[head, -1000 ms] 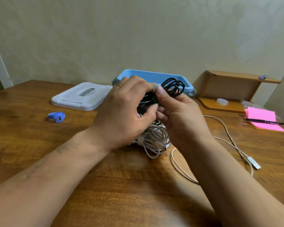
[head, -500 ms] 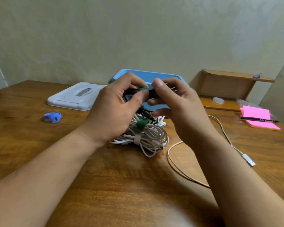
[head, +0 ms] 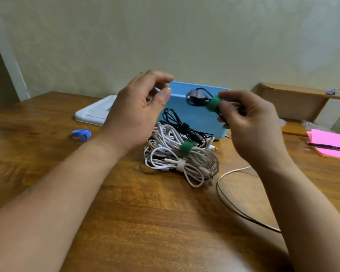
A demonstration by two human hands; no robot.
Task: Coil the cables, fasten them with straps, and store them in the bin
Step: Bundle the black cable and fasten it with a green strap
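Note:
My right hand (head: 249,124) grips a coiled black cable (head: 197,96) bound with a green strap (head: 214,103), holding it in front of the blue bin (head: 194,118). Beside it, a little apart, my left hand (head: 137,112) hovers with fingers loosely curled and holds nothing. Below on the wooden table lies a pile of coiled white cables (head: 177,161) with a green strap (head: 186,147) and a beige strap (head: 180,164). A strapped black cable (head: 182,126) lies on the pile. A loose white cable (head: 230,189) trails to the right.
A white bin lid (head: 94,114) lies at the back left. A blue strap (head: 81,134) sits alone on the left. At the right are a wooden shelf (head: 298,103) and pink sticky notes (head: 330,146) with a pen (head: 328,147).
My left hand has let go of the black coil and drawn away to the left. My right hand now holds the strapped coil alone, raised in front of the bin.

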